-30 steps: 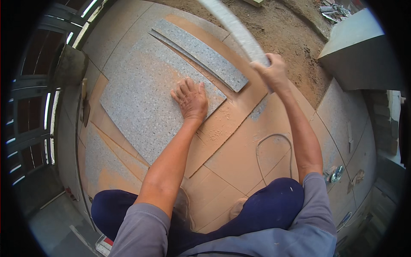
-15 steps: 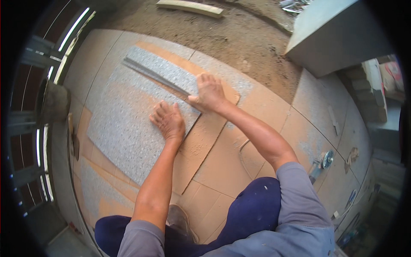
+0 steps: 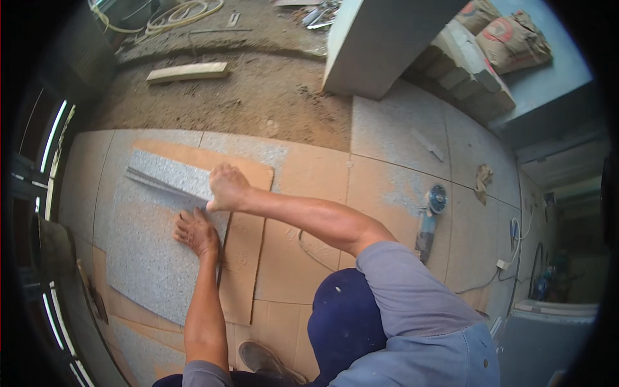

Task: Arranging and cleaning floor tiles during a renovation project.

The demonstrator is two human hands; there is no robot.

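In the head view, a dusty floor (image 3: 316,164) is partly covered by a slab (image 3: 145,251), and over its far part a strip (image 3: 171,173) is positioned, its long axis slanted from far left to near right. Its near-right end is gripped by the right hand (image 3: 227,187), the nearer one, from which it extends leftward and slightly away; whether it is fully rested cannot be told. It is speckled grey, narrow, with a darker, layered near edge. The left hand (image 3: 196,233) is set spread on the slab, fingers bent, nothing visibly held.
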